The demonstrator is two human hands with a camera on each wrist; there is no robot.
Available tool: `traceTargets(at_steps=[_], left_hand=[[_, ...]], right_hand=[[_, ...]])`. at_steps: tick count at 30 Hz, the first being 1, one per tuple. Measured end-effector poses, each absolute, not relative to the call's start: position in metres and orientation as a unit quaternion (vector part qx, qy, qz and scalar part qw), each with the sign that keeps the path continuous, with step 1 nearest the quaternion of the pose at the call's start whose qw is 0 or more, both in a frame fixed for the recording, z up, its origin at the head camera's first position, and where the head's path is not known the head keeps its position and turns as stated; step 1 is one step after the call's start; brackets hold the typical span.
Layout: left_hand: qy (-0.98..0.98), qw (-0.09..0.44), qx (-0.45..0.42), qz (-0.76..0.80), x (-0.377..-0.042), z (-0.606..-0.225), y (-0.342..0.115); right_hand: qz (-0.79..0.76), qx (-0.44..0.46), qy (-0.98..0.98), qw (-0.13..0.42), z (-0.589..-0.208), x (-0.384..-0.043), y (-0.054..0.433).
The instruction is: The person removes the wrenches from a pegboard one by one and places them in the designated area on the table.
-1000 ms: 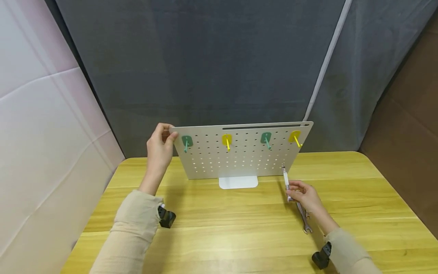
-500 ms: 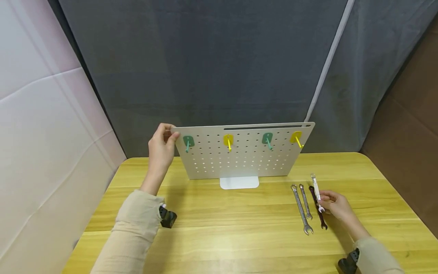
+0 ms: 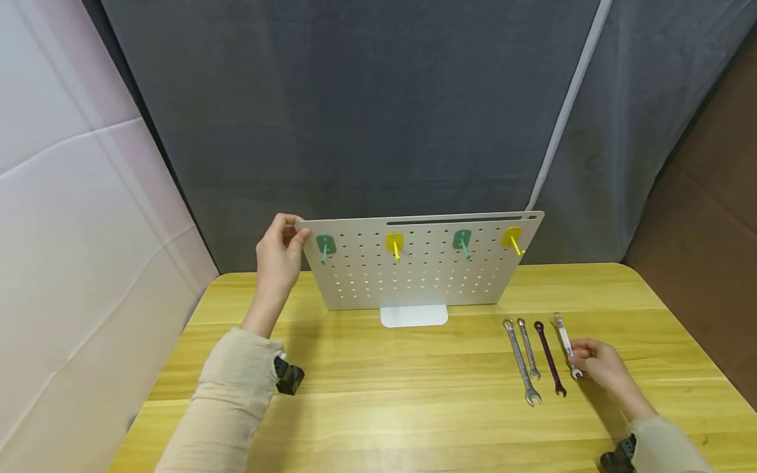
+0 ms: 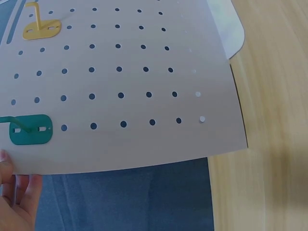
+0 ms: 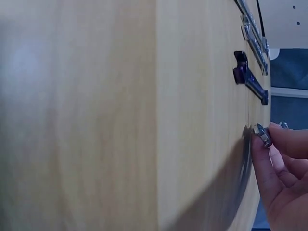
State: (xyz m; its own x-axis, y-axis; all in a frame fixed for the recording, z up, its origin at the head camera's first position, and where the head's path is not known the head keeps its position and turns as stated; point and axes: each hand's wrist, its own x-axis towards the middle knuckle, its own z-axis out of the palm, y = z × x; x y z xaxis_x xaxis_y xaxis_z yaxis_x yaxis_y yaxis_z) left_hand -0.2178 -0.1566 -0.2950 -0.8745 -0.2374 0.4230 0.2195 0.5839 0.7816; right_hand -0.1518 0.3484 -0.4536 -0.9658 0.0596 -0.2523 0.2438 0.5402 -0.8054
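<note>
My left hand [image 3: 279,256] pinches the upper left corner of a white pegboard [image 3: 414,276], thumb in front and fingers behind. Four-sided hook plates line its top: green hooks [image 3: 326,246] and yellow hooks [image 3: 394,243] alternate, with nothing hung on them. At the right, my right hand [image 3: 602,365] pinches a silver combination wrench [image 3: 566,341] with a white label, held close over the table by its open end. Left of it lie a dark purple combination wrench [image 3: 550,358], a small silver wrench [image 3: 529,348] and a longer silver wrench [image 3: 522,361], side by side.
The pegboard stands on a flat white foot [image 3: 413,316] on the wooden table [image 3: 378,394]. A dark grey curtain [image 3: 355,118] hangs behind, a white cloth wall [image 3: 89,263] on the left and a brown one [image 3: 704,217] on the right.
My right hand has carried the labelled wrench from beside the pegboard's lower right corner, rightward and nearer to me, past the other wrenches. My left hand keeps its hold on the pegboard.
</note>
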Motion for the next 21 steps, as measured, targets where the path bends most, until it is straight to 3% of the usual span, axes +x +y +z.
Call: traceTargets(at_steps=[21], left_hand=[[-0.855,0.252,0.006,-0.453,-0.2176,-0.2950,-0.1565]], right_hand=[[-0.474,0.111,0.866,0.118,-0.4550,-0.1517,0.3490]])
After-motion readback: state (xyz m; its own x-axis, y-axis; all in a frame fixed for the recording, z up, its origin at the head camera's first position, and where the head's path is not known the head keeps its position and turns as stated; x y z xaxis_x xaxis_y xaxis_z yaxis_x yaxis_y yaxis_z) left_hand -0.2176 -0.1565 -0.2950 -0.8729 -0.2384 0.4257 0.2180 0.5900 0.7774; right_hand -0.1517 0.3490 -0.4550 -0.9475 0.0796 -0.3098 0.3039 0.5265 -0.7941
